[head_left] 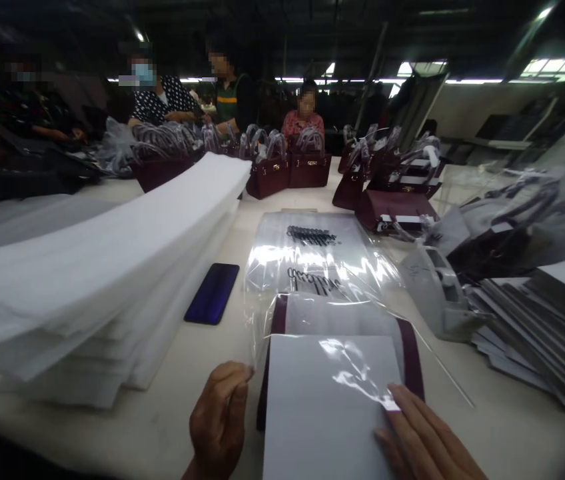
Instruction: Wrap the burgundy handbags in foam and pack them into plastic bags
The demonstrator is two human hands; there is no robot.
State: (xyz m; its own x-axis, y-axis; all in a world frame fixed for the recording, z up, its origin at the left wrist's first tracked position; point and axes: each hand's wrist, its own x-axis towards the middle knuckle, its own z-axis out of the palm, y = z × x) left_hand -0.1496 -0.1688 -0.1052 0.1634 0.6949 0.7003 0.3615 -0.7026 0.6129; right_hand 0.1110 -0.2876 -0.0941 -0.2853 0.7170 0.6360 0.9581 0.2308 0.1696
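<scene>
A dark maroon bag (pixel 410 353) with a white card (pixel 327 413) lying on it sits partly inside a clear plastic sleeve (pixel 312 273) in front of me. My left hand (pixel 218 420) pinches the sleeve's near left edge with curled fingers. My right hand (pixel 425 440) lies flat, fingers stretched out, on the card's lower right part. The sleeve carries dark printed text and stretches away from me across the white table (pixel 162 413).
A tall stack of white foam sheets (pixel 92 273) fills the left. A dark phone (pixel 211 293) lies beside it. A tape dispenser (pixel 440 293) and piles of grey cards (pixel 537 333) are at right. Maroon handbags (pixel 307 167) stand at the back, where several people sit.
</scene>
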